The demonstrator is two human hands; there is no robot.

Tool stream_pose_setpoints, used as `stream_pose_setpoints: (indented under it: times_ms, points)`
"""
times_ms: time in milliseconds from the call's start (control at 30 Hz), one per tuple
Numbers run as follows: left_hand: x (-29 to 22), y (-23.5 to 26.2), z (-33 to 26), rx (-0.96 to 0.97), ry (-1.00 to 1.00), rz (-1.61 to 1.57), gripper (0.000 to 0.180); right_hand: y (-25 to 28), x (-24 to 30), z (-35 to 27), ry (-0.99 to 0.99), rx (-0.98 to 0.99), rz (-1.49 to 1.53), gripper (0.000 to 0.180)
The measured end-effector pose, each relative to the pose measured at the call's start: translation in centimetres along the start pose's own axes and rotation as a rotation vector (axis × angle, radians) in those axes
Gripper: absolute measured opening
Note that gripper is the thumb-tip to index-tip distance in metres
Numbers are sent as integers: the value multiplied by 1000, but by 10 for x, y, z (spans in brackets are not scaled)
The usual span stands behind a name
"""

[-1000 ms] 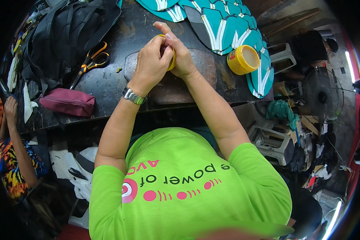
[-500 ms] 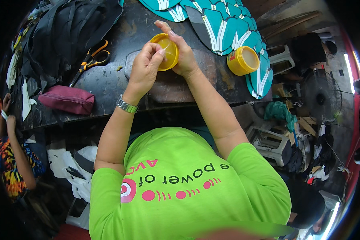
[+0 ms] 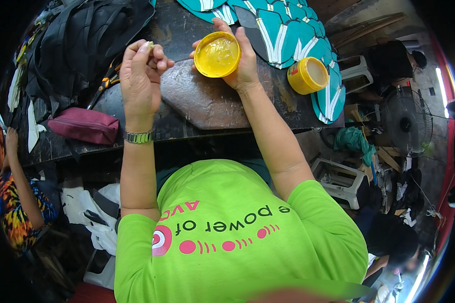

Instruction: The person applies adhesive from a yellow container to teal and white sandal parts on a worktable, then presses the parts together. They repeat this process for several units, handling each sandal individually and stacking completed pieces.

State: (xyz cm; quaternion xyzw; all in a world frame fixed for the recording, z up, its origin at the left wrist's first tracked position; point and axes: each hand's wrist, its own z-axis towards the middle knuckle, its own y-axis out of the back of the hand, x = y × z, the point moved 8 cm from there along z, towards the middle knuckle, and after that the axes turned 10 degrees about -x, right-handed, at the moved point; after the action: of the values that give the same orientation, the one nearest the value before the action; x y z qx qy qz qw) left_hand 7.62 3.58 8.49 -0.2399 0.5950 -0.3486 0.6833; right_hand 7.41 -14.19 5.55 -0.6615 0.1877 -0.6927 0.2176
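My right hand (image 3: pixel 237 55) grips the yellow glue tub (image 3: pixel 217 54); my left hand (image 3: pixel 140 76) pinches a small scrap (image 3: pixel 149 45). Tilted, the tub could drip onto the bench (image 3: pixel 187 30).

The round yellow tin (image 3: pixel 217 54) was open and tilted, its mouth turned up toward the camera, showing a glossy yellowish paste inside. It was held above the far part of the bench, over a dark flat slab (image 3: pixel 207 98). Its yellow lid (image 3: pixel 308 76) stood apart toward the bench's right edge.
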Motion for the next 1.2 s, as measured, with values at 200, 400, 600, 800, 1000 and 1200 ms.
stream_pose_setpoints:
  times_ms: [200,400,600,800,1000,1200]
  points:
    - [19,-17,-12,-23,-274,857,15,-7,-10,-1,-28,-31,-8,91]
    - [39,-39,-1,-85,-378,1141,17,-9,-15,-2,-27,-3,-114,91]
    - [42,-37,-7,-155,-402,1047,20,-10,-13,-2,170,-41,-273,88]
    - [43,-32,-6,-151,-463,1075,17,-16,-13,-9,213,33,-339,73]
    - [43,-39,-3,-146,-531,1156,14,-15,-12,-5,268,40,-317,67]
    - [52,-37,0,-95,-394,1163,14,-8,-10,-6,160,-23,-135,66]
